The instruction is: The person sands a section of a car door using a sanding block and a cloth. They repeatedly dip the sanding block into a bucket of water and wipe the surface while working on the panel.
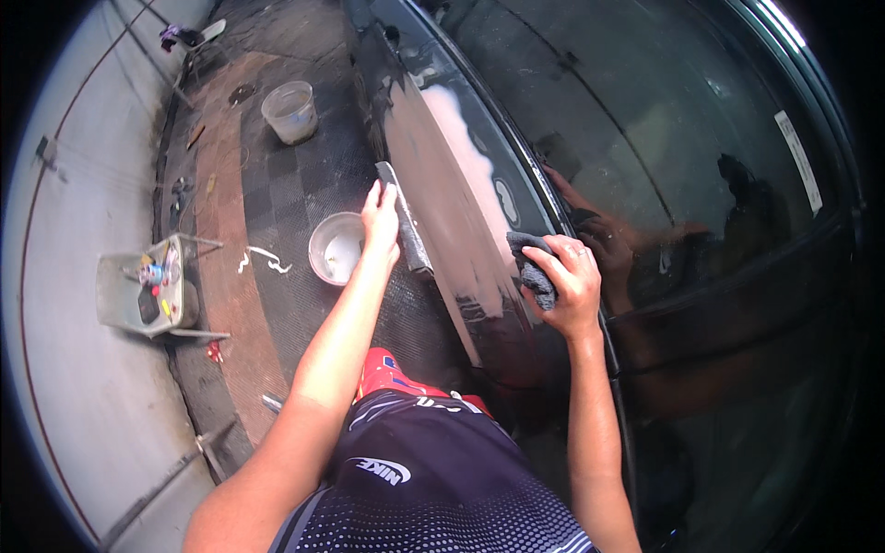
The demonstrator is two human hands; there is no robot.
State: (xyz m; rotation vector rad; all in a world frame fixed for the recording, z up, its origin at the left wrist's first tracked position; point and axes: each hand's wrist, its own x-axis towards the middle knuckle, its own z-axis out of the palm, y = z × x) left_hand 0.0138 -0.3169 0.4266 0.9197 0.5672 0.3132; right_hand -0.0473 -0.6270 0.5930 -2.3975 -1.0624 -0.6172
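I stand against the side of a dark glossy car. My left hand grips the car's door handle, fingers wrapped over its upper end. My right hand is closed on a folded dark grey cloth pressed against the door panel, just below the window edge. A pale hazy smear covers the panel between and above my hands. The window glass reflects my right hand and arm.
A round metal bowl sits on the checkered floor mat below my left hand. A white plastic bucket stands farther up the mat. A grey tote with bottles sits on the concrete at left. White rag scraps lie nearby.
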